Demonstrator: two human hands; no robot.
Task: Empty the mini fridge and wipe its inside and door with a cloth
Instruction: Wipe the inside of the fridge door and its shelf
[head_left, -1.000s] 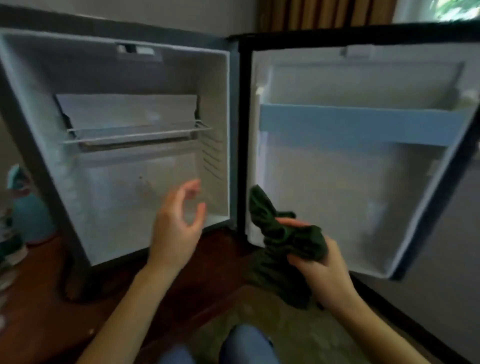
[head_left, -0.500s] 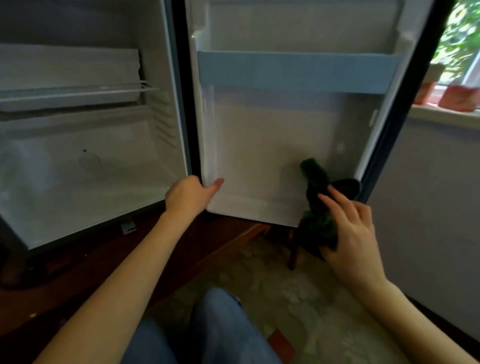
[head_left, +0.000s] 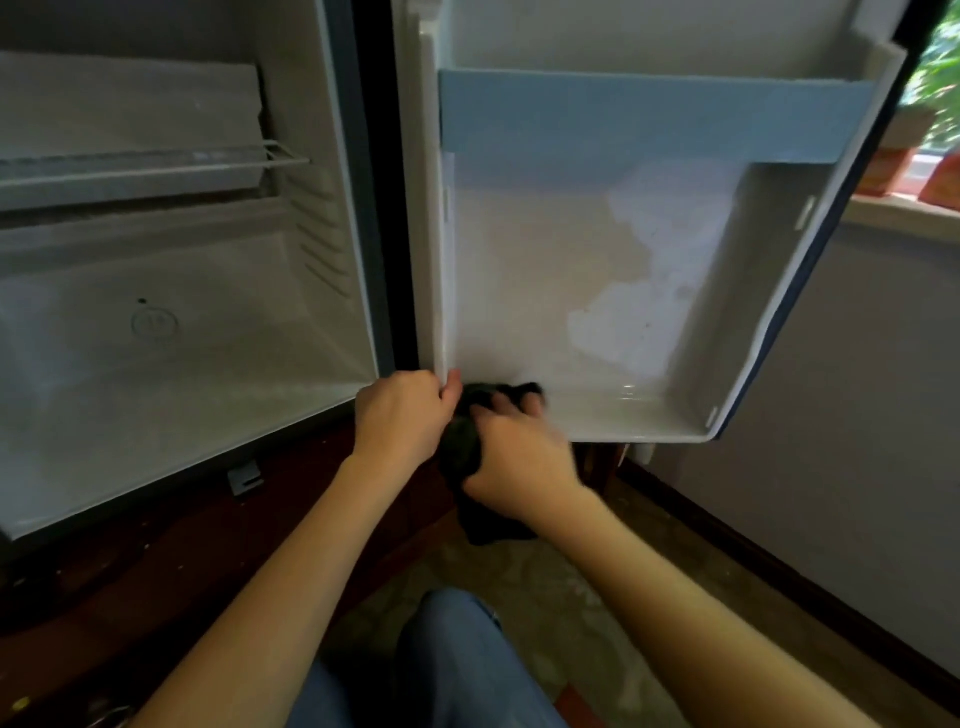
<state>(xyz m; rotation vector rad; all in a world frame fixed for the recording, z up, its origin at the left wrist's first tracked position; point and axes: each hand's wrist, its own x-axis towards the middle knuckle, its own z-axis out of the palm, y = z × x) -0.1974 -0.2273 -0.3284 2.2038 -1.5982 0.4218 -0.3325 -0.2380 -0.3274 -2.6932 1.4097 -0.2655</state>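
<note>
The mini fridge (head_left: 182, 322) stands open with a white, bare inside and one wire shelf (head_left: 156, 166) across its upper part. Its door (head_left: 597, 260) is swung out to the right, with a pale blue rail (head_left: 649, 114) across the top and damp streaks on the white liner. My left hand (head_left: 402, 413) grips the door's lower left corner. My right hand (head_left: 519, 457) holds a dark green cloth (head_left: 462, 441) and presses it onto the door's bottom ledge next to that corner. The cloth's tail hangs below the door.
The fridge sits on a dark wooden surface (head_left: 208, 545). A knee in blue jeans (head_left: 457, 665) is at the bottom centre over a patterned floor. A grey wall (head_left: 857, 441) is right of the door, and a windowsill with red pots (head_left: 893, 171) is behind it.
My right hand has swept the cloth leftward along the door's bottom, from the lower right corner to beside my left hand. My left hand still holds the door's lower left corner.
</note>
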